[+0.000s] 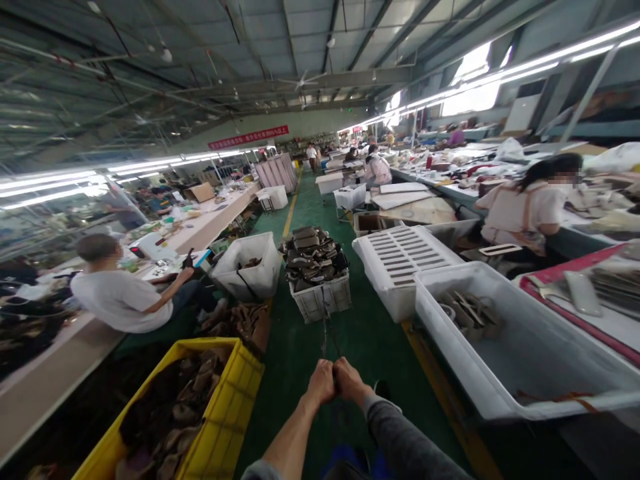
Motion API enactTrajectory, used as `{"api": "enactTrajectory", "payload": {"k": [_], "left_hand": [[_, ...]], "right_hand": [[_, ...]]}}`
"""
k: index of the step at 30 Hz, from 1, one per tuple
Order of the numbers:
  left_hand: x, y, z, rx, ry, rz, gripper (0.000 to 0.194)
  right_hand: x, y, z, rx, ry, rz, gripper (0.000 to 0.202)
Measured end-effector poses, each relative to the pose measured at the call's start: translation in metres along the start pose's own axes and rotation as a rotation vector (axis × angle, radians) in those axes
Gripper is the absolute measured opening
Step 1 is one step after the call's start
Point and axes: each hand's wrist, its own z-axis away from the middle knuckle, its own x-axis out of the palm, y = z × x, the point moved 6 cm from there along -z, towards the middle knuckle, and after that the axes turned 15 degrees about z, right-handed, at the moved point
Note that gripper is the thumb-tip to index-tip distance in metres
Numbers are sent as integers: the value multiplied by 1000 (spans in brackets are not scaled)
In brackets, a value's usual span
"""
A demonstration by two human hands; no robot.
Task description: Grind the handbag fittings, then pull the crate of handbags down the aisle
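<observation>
My left hand [320, 381] and my right hand [349, 380] are clenched side by side, low in the middle, around the near end of a thin metal pull rod [327, 337]. The rod runs forward along the green floor to a white crate [323, 298]. That crate is heaped with dark shoe parts [313, 257] and stands in the aisle ahead of me. My left forearm is bare and my right arm wears a grey sleeve.
A yellow crate [235, 400] of brown pieces sits at lower left. Big white bins [500, 393] line the right, one with a slatted lid [400, 248]. A seated person in a white shirt [117, 300] works at the left bench, another person [520, 210] at right. More white bins [250, 263] stand ahead.
</observation>
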Motion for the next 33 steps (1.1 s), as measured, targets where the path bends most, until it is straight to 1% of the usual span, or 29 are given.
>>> {"api": "enactTrajectory", "payload": {"k": [3, 6, 8, 10, 13, 17, 19, 20, 22, 25, 29, 33], "left_hand": [[10, 12, 63, 3, -23, 4, 25], [22, 29, 121, 12, -42, 0, 26], [33, 41, 158, 5, -46, 10, 25], [49, 55, 191, -7, -41, 22, 25], [87, 82, 234, -16, -55, 11, 25], [150, 119, 278, 35, -122, -75, 19], [175, 133, 301, 55, -123, -127, 22], [185, 139, 313, 58, -117, -143, 23], [200, 147, 341, 63, -108, -152, 22], [214, 157, 389, 85, -119, -124, 20], [232, 163, 458, 105, -116, -113, 24], [250, 156, 534, 97, -87, -98, 23]], "right_hand": [[8, -29, 57, 8, -28, 23, 40], [12, -54, 112, 2, -56, 40, 39], [13, -67, 149, -1, -63, 43, 36], [12, -74, 189, 3, -61, 34, 34], [17, -70, 254, 43, -62, -8, 34], [31, -54, 342, 81, 14, -63, 28], [40, -49, 381, 92, 22, -69, 25], [45, -48, 398, 100, 19, -74, 24], [53, -52, 431, 108, 9, -80, 22], [63, -69, 476, 93, 16, -75, 25], [83, -101, 535, 54, 60, -39, 28], [112, -145, 593, 23, 72, 35, 30]]}}
